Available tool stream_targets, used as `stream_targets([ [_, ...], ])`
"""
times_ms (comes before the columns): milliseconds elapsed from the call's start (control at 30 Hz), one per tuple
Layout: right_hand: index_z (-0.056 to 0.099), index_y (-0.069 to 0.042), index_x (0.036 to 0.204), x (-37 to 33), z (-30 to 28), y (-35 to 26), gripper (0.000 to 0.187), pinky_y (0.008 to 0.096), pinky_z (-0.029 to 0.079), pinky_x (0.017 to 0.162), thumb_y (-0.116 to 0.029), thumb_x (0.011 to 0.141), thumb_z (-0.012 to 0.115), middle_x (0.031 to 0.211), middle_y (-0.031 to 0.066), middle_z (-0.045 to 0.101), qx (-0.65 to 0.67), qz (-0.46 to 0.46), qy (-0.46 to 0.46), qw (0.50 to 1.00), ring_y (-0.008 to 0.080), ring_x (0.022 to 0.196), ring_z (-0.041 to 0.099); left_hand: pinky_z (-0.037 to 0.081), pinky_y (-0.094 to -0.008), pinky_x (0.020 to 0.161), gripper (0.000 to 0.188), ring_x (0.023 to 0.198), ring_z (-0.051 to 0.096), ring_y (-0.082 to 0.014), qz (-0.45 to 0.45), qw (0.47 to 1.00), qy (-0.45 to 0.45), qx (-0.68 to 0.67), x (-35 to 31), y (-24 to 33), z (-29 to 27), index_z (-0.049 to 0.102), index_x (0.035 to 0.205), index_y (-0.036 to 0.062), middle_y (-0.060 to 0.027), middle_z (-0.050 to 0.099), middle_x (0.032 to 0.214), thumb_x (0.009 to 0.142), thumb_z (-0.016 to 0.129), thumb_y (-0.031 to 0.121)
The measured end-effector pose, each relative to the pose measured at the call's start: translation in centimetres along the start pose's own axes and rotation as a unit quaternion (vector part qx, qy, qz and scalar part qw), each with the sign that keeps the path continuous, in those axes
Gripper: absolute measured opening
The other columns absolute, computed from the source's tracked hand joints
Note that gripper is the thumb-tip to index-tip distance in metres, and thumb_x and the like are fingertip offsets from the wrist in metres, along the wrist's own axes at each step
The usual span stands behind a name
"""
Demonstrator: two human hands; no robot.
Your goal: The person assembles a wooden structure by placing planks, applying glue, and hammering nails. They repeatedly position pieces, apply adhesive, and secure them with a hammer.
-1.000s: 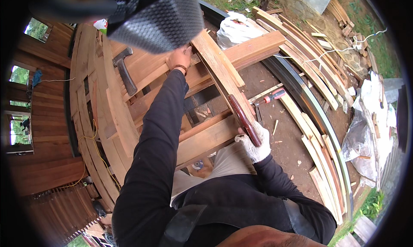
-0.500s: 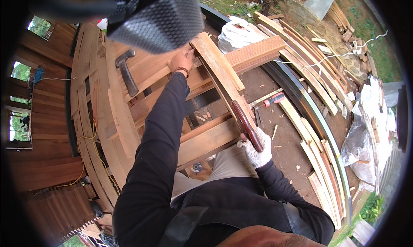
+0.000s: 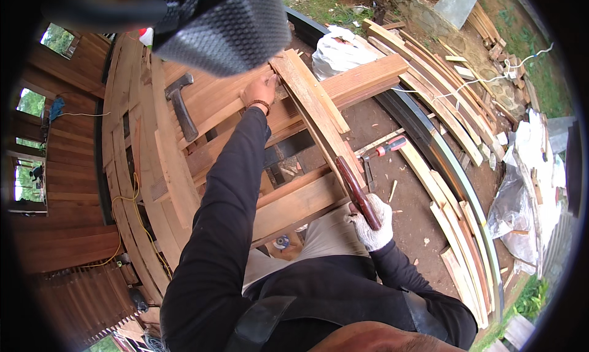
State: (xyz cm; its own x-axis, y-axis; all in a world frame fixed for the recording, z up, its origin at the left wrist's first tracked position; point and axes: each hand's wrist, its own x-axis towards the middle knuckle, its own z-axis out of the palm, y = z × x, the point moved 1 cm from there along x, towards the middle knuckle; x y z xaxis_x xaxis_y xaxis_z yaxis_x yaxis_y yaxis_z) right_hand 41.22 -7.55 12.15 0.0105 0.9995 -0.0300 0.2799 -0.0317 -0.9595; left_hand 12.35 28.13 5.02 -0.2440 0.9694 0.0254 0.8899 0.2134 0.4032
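My bare left hand [image 3: 261, 89], with a beaded bracelet at the wrist, closes its fingers at the far end of a narrow wooden board [image 3: 317, 119]. That board slants across the timber frame toward me. In a white knit glove, my right hand [image 3: 374, 224] is wrapped around a glossy red-brown wooden tool [image 3: 356, 189], whose exact kind I cannot make out. The tool lies along the board's near end. Just beyond my right hand is a hand tool with a red and black handle [image 3: 391, 146] and a metal part.
A hammer [image 3: 182, 109] rests on the planks at left. Thick beams [image 3: 362, 76] cross beneath the board. A white sack [image 3: 337, 51] stands beyond. Long timber strips [image 3: 454, 229] and a dark metal beam [image 3: 423, 134] curve along the right. A yellow cord [image 3: 136, 195] trails at left.
My right hand and the red-brown tool have shifted slightly toward me and to the right. My left hand stays at the board's far end.
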Motion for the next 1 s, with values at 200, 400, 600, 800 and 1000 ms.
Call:
stream_targets([
  [200, 0.069, 0.005, 0.112, 0.3, 0.2, 0.1, 0.033, 0.0300, 0.057, 0.075, -0.013, 0.088, 0.084, 0.095, 0.0095, 0.073, 0.017, 0.032, -0.028, 0.999, 0.0148, 0.088, 0.074, 0.047, -0.0491, 0.100, 0.054, 0.107, 0.073, -0.0356, 0.008, 1.000, -0.005, -0.023, -0.6, -0.1, 0.0, 0.080, 0.113, 0.0193, -0.0168, 0.078, 0.107, 0.099, 0.053, 0.064],
  [400, 0.064, 0.006, 0.125, 2.3, 1.9, 0.9, 0.042, 0.0295, 0.059, 0.078, -0.010, 0.090, 0.081, 0.102, 0.0077, 0.071, 0.145, 0.012, -0.013, 0.989, 0.0141, 0.091, 0.073, 0.049, -0.0452, 0.097, 0.053, 0.104, 0.073, -0.0349, 0.021, 0.999, 0.017, -0.046, -0.4, -0.2, -0.9, 0.080, 0.113, 0.0174, -0.0162, 0.078, 0.102, 0.101, 0.053, 0.062],
  [600, 0.060, 0.005, 0.115, 2.7, 1.6, 0.4, 0.038, 0.0305, 0.062, 0.077, -0.006, 0.087, 0.084, 0.099, 0.0076, 0.068, 0.253, 0.007, 0.074, 0.965, 0.0149, 0.090, 0.071, 0.047, -0.0476, 0.097, 0.054, 0.102, 0.072, -0.0346, 0.037, 0.999, 0.028, -0.019, -0.2, -0.8, -0.1, 0.079, 0.110, 0.0144, -0.0157, 0.078, 0.103, 0.101, 0.053, 0.061],
  [800, 0.059, 0.002, 0.110, 13.9, 2.6, -1.4, 0.021, 0.0305, 0.061, 0.074, 0.009, 0.092, 0.069, 0.092, 0.0087, 0.069, 0.046, -0.119, 0.159, 0.979, 0.0141, 0.085, 0.071, 0.046, -0.0475, 0.095, 0.053, 0.100, 0.072, -0.0350, 0.063, 0.997, 0.020, -0.042, -1.8, -0.6, -0.1, 0.078, 0.105, 0.0134, -0.0155, 0.077, 0.097, 0.102, 0.054, 0.060],
  [1000, 0.066, 0.000, 0.107, 25.9, 7.7, -0.2, 0.017, 0.0325, 0.058, 0.077, -0.003, 0.092, 0.074, 0.096, 0.0098, 0.076, 0.113, -0.127, 0.173, 0.970, 0.0154, 0.085, 0.073, 0.042, -0.0498, 0.090, 0.052, 0.097, 0.069, -0.0355, 0.098, 0.993, 0.042, -0.048, -2.6, -0.8, 0.7, 0.076, 0.095, 0.0135, -0.0138, 0.076, 0.094, 0.103, 0.053, 0.059],
])
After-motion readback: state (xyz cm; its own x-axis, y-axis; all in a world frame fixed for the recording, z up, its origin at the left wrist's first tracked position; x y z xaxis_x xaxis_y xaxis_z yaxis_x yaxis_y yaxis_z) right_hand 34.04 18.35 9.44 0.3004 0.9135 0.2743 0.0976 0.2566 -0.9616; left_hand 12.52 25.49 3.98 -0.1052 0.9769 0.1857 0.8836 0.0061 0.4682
